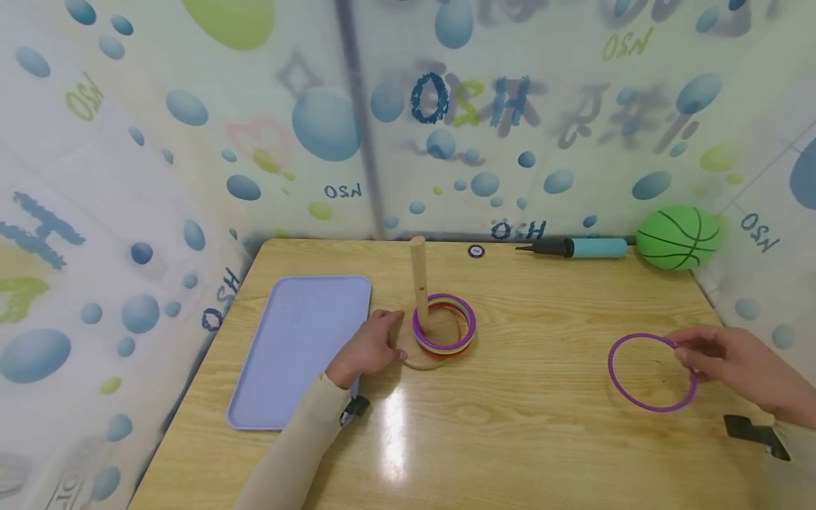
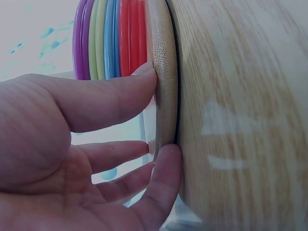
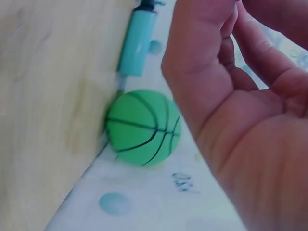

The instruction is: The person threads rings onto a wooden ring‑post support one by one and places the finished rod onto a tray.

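Note:
A round wooden base [image 2: 164, 57] with an upright wooden peg [image 1: 418, 283] stands mid-table. Around the peg lies a stack of rings [image 2: 111, 38], purple at the top, then yellow-green, blue and red, resting off-centre to the right. My left hand [image 1: 370, 343] holds the base's left edge between thumb and fingers, the thumb near the lowest red ring in the left wrist view. Far to the right, my right hand [image 1: 733, 361] pinches a purple ring [image 1: 663, 409] by its right side, above the table. The right wrist view does not show that ring.
A pale blue tray [image 1: 299, 333] lies left of the base, under my left forearm's side. Along the back edge are a small dark disc [image 1: 476, 251], a blue and black hand pump [image 1: 599, 247] and a green ball [image 1: 678, 238]. Patterned curtains [image 1: 542, 142] surround the table.

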Tool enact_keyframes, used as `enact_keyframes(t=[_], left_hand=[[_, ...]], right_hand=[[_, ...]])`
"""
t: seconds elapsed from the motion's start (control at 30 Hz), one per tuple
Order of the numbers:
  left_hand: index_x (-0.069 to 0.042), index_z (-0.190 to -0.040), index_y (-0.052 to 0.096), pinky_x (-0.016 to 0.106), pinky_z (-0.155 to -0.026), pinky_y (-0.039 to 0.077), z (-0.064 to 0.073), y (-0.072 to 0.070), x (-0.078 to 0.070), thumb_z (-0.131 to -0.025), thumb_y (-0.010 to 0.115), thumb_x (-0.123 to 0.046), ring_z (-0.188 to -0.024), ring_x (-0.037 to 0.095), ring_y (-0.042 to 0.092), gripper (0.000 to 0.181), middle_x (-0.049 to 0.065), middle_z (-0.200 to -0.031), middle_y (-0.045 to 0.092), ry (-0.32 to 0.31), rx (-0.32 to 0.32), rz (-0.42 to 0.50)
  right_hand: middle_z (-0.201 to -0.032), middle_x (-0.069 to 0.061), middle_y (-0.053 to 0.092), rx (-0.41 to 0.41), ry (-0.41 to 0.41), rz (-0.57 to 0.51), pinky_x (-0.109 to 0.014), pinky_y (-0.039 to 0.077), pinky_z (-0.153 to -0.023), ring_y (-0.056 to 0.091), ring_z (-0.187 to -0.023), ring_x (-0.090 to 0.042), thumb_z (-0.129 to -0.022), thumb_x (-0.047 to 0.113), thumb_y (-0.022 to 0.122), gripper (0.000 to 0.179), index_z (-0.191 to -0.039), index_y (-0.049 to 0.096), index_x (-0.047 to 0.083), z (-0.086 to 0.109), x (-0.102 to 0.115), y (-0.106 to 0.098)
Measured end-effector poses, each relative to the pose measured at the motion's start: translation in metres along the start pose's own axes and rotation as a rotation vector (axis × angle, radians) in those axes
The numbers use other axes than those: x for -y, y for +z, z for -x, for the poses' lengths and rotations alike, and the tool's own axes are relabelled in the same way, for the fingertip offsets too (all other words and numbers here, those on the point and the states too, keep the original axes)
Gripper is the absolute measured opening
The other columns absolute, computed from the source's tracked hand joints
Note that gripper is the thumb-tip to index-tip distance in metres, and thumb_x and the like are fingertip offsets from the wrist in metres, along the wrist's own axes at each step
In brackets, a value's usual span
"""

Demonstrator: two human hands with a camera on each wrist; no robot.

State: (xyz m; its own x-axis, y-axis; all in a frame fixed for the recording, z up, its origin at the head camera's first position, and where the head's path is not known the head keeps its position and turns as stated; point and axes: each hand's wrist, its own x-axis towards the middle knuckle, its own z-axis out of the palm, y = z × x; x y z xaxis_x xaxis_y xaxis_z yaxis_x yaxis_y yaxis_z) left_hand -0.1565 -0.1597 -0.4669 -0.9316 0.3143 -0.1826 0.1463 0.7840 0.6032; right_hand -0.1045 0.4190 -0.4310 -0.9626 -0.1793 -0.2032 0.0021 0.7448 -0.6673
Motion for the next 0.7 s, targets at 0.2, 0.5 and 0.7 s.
enact_keyframes(t=[0.2, 0.5, 0.7], left_hand=[[0.002, -0.158, 0.045, 0.056, -0.121, 0.04, -0.001, 0.0, 0.0, -0.088, 0.085, -0.014, -0.142, 0.047, 0.05, 0.083, 0.029, -0.155, 0.047, 0.001, 0.0, -0.006], [0.002, -0.158, 0.045, 0.056, -0.121, 0.04, -0.002, 0.002, 0.002, -0.087, 0.085, -0.014, -0.142, 0.046, 0.05, 0.083, 0.029, -0.154, 0.048, 0.005, -0.003, -0.012], [0.002, -0.158, 0.045, 0.055, -0.121, 0.04, -0.003, 0.002, 0.003, -0.087, 0.086, -0.014, -0.141, 0.046, 0.05, 0.083, 0.029, -0.154, 0.048, 0.01, -0.002, -0.023]], right_hand=[[-0.092, -0.007, 0.07, -0.011, -0.046, -0.037, -0.031, 0.062, -0.067, 0.066, -0.078, -0.018, -0.109, 0.018, 0.06, 0.033, -0.132, 0.063, -0.005, -0.003, 0.02, -0.004], [-0.096, -0.001, 0.073, -0.01, -0.148, -0.125, -0.029, 0.062, -0.07, 0.071, -0.082, -0.018, -0.107, 0.012, 0.063, 0.023, -0.129, 0.067, 0.005, -0.006, 0.058, -0.004], [-0.095, -0.002, 0.075, 0.003, -0.208, -0.21, -0.031, 0.063, -0.07, 0.072, -0.082, -0.019, -0.106, 0.008, 0.064, 0.023, -0.128, 0.069, 0.006, -0.015, 0.091, 0.003]])
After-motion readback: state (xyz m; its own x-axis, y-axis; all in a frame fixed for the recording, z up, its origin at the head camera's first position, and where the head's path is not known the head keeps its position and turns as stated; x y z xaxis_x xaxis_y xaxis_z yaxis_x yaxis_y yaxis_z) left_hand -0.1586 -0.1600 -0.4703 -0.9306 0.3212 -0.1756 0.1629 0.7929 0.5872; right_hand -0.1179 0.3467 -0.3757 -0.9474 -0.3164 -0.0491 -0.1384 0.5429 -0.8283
